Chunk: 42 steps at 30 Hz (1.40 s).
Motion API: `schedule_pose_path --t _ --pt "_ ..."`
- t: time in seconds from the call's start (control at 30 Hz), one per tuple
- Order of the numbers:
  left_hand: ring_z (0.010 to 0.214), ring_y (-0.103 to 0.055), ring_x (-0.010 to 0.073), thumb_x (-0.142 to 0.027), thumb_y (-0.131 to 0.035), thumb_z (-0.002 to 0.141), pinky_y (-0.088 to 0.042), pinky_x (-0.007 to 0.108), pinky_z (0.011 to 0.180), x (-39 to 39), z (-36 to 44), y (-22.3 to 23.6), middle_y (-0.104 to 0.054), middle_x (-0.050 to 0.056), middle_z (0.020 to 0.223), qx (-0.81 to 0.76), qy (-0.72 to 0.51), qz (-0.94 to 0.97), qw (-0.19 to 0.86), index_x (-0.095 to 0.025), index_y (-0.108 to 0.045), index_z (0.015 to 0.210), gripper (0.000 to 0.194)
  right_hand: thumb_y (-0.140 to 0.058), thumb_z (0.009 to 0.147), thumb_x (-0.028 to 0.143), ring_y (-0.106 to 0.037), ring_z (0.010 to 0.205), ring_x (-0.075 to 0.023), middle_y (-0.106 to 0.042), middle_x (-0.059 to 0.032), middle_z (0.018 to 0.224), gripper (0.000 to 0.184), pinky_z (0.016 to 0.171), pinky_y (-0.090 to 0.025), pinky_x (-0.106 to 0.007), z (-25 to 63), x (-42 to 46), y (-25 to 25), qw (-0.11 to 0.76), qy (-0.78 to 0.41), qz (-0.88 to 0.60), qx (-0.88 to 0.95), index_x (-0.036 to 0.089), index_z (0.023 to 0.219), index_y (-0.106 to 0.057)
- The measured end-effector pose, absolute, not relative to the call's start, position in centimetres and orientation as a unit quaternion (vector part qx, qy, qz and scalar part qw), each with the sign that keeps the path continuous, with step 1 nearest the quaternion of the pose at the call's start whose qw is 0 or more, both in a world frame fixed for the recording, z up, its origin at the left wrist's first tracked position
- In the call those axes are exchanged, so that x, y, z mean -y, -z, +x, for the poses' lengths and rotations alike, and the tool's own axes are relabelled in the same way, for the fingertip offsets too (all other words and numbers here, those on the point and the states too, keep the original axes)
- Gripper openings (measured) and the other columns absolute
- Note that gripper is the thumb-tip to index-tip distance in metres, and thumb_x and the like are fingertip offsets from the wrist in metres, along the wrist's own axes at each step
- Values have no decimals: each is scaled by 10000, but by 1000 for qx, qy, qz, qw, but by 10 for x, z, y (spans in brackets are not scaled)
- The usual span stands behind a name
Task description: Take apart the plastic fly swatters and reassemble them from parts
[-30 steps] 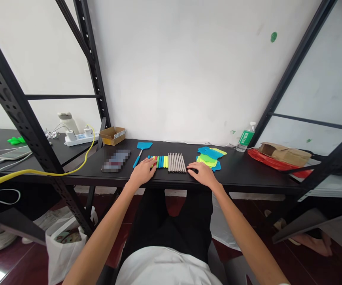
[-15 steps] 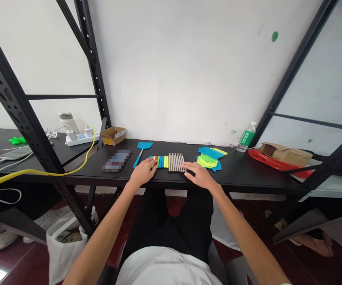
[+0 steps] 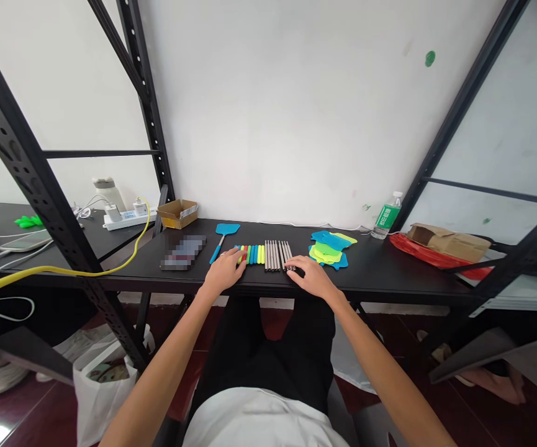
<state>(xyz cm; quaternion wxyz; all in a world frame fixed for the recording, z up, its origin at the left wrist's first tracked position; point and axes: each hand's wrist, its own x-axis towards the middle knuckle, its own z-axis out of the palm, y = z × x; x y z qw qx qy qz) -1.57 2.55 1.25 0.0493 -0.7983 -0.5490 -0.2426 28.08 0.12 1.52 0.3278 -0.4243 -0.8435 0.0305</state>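
On the black table in front of me lies a row of short coloured handles (image 3: pixel 256 254), red, green, blue and yellow. My left hand (image 3: pixel 226 266) rests at the row's left end, fingers stretched over the leftmost pieces. Right of the handles, several thin silver metal rods (image 3: pixel 272 256) lie side by side, with a small gap among them. My right hand (image 3: pixel 309 273) is open at the near ends of the rightmost rods, its fingertips touching them. A blue fly swatter (image 3: pixel 224 237) lies beyond my left hand. Blue and yellow-green swatter heads (image 3: pixel 328 249) are piled right of the rods.
At the left are a pixelated flat object (image 3: pixel 183 252), a small cardboard box (image 3: pixel 177 213) and a yellow cable (image 3: pixel 110 271). A water bottle (image 3: pixel 387 216) stands at the back right beside a red bag (image 3: pixel 429 256). Black rack posts flank the table (image 3: pixel 380 276).
My right hand has moved slightly left onto the rods. The rightmost rods have shifted, and a gap now shows among them. My left hand has stayed in place.
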Motion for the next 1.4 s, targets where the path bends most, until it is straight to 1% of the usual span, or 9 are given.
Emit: schedule_pose_path --t 0.13,0.27,0.37,0.53,0.73,1.03,1.2,1.3,1.4 --pt "1280 -548 329 -421 -355 997 -509 430 966 -28 -17 -10 -573 122 1415 547 252 -797 50 -246 -608 1310 439 -516 951 303 -640 1086 -239 -692 -64 1193 269 938 -510 -390 281 -4 -14 347 -46 -424 835 267 1132 -712" --pt "1312 -524 334 -425 -350 999 -462 459 1029 -31 -18 -5 -563 147 1425 547 267 -791 62 -219 -610 1304 450 -498 955 303 -652 1039 -237 -698 -71 1141 256 922 -515 -386 282 -9 -10 360 -39 -447 818 251 1064 -724" --pt "1306 -530 315 -405 -369 996 -447 444 1046 -32 -18 -4 -587 139 1398 547 281 -786 69 -211 -610 1295 430 -502 950 281 -651 1028 -235 -705 -63 1125 238 930 -509 -389 283 -10 -10 354 -32 -449 819 249 1024 -726" --pt "1286 -545 296 -379 -369 995 -436 432 1053 -32 -17 -5 -617 131 1358 546 288 -783 78 -210 -602 1296 416 -514 942 265 -645 1061 -237 -708 -44 1160 227 946 -502 -403 282 -8 -10 343 -26 -440 829 269 1028 -724" --pt "1268 -559 286 -364 -366 995 -439 423 1045 -33 -18 -5 -640 116 1326 545 286 -783 89 -218 -607 1276 398 -512 942 270 -646 1028 -234 -700 -57 1137 231 910 -509 -382 282 -9 -10 352 -26 -447 822 263 1054 -714" --pt "1238 -574 300 -370 -369 994 -430 440 1048 -32 -17 -6 -651 131 1298 541 289 -784 95 -202 -618 1253 397 -507 938 282 -637 925 -219 -669 -71 1007 205 860 -496 -346 283 -15 -4 354 8 -489 797 235 894 -701" --pt "1205 -588 289 -373 -368 995 -438 420 1033 -31 -17 -7 -666 122 1260 542 286 -785 90 -210 -622 1238 388 -543 910 293 -625 847 -222 -660 -55 865 164 738 -470 -317 283 -15 -2 345 47 -532 772 236 813 -661" --pt "1189 -592 286 -372 -370 995 -442 410 1021 -30 -17 -8 -663 124 1255 544 286 -784 90 -210 -624 1235 385 -572 888 312 -620 763 -214 -661 -52 808 175 630 -419 -294 282 -14 -2 337 63 -594 728 233 741 -624" --pt "1154 -604 291 -364 -378 994 -448 415 1002 -30 -17 -8 -663 126 1237 542 288 -784 96 -208 -627 1233 379 -600 865 316 -625 724 -204 -676 -48 788 159 579 -370 -278 281 -13 -4 318 55 -650 688 228 733 -618"
